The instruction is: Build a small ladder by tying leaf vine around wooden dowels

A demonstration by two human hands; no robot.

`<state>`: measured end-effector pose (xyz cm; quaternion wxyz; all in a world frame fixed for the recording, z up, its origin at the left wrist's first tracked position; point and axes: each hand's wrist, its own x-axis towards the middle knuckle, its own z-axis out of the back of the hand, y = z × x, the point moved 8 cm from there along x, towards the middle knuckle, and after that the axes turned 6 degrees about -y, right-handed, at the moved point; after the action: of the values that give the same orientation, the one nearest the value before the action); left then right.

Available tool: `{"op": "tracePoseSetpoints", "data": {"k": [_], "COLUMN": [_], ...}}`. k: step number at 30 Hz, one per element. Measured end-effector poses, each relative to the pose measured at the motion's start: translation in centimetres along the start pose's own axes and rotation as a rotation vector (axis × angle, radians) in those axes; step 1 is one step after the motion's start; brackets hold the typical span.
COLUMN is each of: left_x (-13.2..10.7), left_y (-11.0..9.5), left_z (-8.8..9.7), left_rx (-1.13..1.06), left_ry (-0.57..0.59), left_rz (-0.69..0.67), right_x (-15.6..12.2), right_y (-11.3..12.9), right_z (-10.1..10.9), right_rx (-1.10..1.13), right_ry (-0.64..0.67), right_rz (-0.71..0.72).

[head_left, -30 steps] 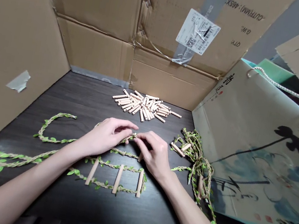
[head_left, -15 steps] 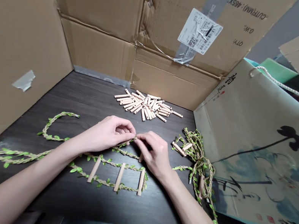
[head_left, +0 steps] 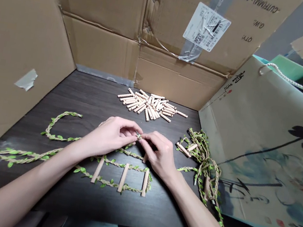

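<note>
My left hand and my right hand meet over the middle of the table, fingertips pinched together on a leafy braided cord. Most of the pinched spot is covered by my fingers. Just below, another stretch of the same kind of cord runs under my hands, with a wooden peg partly hidden by my right hand. Nearer to me lies a small rope ladder, wooden rungs strung between two leafy cords. Its cords trail left beneath my left forearm.
A pile of drilled wooden pegs lies at the back. On the right, a tangled bundle of leafy cord with rungs rests against a paper bag. Cardboard walls stand behind and left. A cord end curls on the left.
The pinched cord has turned slightly between my fingertips, showing a lighter bit now. Both hands stay close together; the whole view has shifted a little.
</note>
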<state>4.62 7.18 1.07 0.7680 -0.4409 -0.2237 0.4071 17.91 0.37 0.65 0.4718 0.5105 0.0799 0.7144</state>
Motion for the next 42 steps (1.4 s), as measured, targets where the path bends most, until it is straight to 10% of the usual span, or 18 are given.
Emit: {"op": "tracePoseSetpoints", "data": {"k": [25,36,42], "left_x": [0.0,0.7,0.6], "left_y": [-0.5,0.3,1.1], "left_z": [-0.3,2.4,5.2], "left_rx": [0.074,0.148,0.547], "left_ry": [-0.049,-0.31,-0.498], "left_rz": [-0.016,-0.042,0.034], "right_x": [-0.2,-0.2,-0.1], "right_y": [-0.1,-1.0,-1.7], "right_z": [-0.4,-0.8,-0.6], "right_rx": [-0.086,0.071,0.132], "right_ry": [0.081,0.166,0.171], "right_rz": [0.01,-0.106,-0.22]}}
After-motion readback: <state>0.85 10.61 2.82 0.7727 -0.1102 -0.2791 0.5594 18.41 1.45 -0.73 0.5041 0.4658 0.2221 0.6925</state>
